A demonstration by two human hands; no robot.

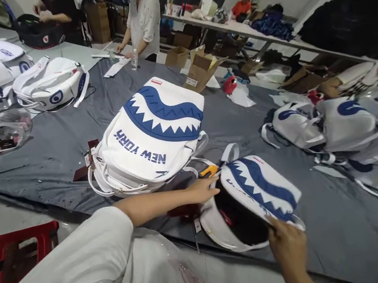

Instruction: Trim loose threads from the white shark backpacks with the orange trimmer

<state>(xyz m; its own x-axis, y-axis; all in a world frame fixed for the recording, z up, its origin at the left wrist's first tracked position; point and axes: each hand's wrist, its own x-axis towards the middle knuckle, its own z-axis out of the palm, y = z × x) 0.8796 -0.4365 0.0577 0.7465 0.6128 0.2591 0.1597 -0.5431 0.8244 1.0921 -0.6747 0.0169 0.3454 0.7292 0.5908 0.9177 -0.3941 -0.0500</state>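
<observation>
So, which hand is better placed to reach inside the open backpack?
Probably the left. The left hand is at the mouth of the open backpack, beside the dark opening, holding a yellow tool. The right hand is busy gripping the front flap at its lower edge, keeping it open.

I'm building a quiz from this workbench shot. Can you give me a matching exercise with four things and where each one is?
Things:
1. open backpack
2. NEW YORK backpack
3. water bottle
4. red stool

Places:
A. standing at the far end of the grey cloth
B. low at the left, off the table
C. held at its rim by the right hand
D. flat on the cloth beyond the left hand

Pairs: 1-C, 2-D, 3-A, 4-B
</observation>
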